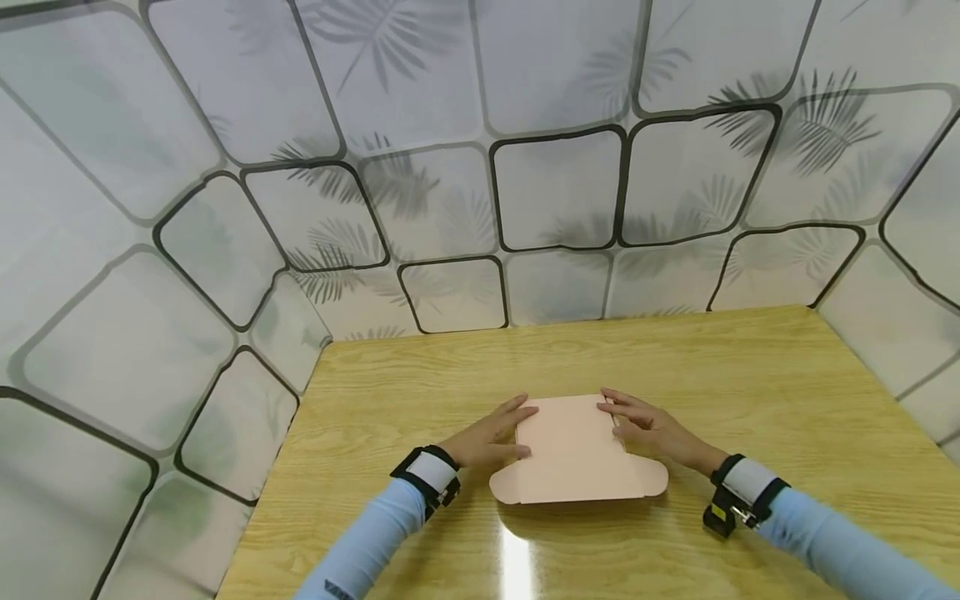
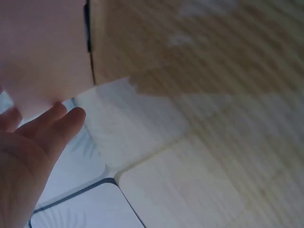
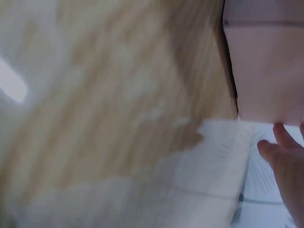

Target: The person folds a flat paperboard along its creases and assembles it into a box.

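Observation:
A pale pink cardboard box (image 1: 568,442) lies on the table in the middle of the head view. Its wide flap with rounded ends points toward me. At the box's left edge, my left hand (image 1: 491,435) touches it with fairly straight fingers, the thumb nearer me. Opposite it, my right hand (image 1: 652,427) has its fingertips along the right edge and far right corner. Both wrist views show fingers against the side walls of the box (image 2: 47,52), (image 3: 270,71). The inside and underside of the box are hidden.
The wood-grain table (image 1: 405,375) extends around the box on all sides. A white wall covering (image 1: 558,192) with dark outlines and leaf prints rises behind and at both sides. Light reflects off the tabletop in front of the box.

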A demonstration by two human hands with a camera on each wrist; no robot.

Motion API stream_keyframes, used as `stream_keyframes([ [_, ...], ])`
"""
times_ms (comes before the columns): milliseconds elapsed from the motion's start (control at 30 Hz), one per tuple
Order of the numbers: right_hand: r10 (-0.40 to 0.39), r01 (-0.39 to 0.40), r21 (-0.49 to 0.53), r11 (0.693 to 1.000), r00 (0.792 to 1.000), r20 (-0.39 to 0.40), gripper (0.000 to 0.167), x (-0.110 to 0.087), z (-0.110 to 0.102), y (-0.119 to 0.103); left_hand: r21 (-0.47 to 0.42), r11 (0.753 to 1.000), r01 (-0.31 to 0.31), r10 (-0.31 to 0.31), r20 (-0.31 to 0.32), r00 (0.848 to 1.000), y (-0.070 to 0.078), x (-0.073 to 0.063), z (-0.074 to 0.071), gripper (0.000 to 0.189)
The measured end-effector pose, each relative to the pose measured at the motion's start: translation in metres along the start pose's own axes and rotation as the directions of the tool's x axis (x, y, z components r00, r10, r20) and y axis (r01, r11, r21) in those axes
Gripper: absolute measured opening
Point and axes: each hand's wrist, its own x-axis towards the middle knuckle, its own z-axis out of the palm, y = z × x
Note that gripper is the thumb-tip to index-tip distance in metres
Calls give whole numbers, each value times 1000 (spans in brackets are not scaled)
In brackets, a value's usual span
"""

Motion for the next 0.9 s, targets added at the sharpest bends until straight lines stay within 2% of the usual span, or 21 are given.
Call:
stream_keyframes([
  [133,-20,18,-133,991,1000,-14,63,1,3,2,17,999,47,-47,-4,999,3,2,6,77],
  [233,-50,49,-206,977,999,0,58,2,3,2,28,998,60,-60,-7,998,5,2,7,71],
  [300,-72,74,-274,959,997,18,50,1,3,3,32,999,43,-43,1,999,5,3,6,63],
  [400,-125,134,-425,895,991,50,44,-1,2,5,60,998,-13,11,40,999,3,2,6,51],
  [433,-160,170,-477,863,985,62,44,-2,0,5,77,996,-43,39,57,998,2,3,5,47],
  [533,-265,281,-617,735,957,120,49,-1,-5,8,115,986,-117,105,107,989,-1,3,2,45],
  [600,-321,349,-644,680,932,166,55,0,-10,9,135,975,-176,159,127,979,-2,3,0,49],
  [667,-357,400,-660,636,911,208,65,2,-13,11,173,957,-232,212,127,969,-4,3,-1,55],
  [700,-368,416,-657,629,903,220,71,3,-15,11,202,943,-265,244,121,962,-5,4,-1,56],
  [800,-390,445,-642,624,890,237,90,6,-17,13,329,880,-343,334,86,939,-7,7,2,56],
  [867,-404,457,-637,620,883,240,94,8,-17,15,403,836,-373,381,63,922,-9,9,4,61],
  [900,-407,460,-626,629,882,240,95,10,-18,16,428,820,-379,397,52,917,-10,11,4,63],
])
